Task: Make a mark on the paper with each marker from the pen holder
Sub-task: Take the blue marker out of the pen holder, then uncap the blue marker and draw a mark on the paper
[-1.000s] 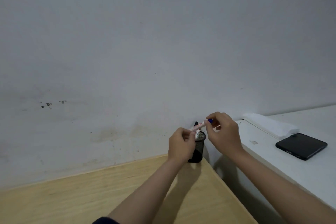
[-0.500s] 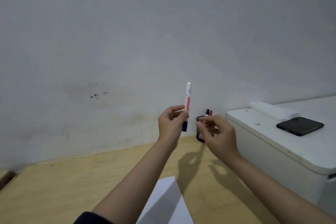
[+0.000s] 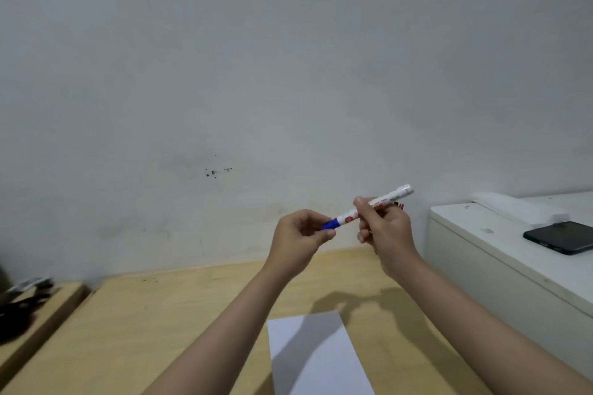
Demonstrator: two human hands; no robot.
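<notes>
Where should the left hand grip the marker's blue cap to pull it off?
Pinch the blue cap at the marker's lower-left end and pull down-left along the tilted barrel; the right hand already steadies the white middle.

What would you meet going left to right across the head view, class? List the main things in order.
Dark clutter on the side shelf → left hand → blue-capped marker → right hand → white cabinet → phone.

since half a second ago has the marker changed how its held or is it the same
Yes. The marker has tipped from upright in the left hand to slanted across both hands, blue cap by the left fingers, right hand gripping its barrel, in front of the wall.
</notes>
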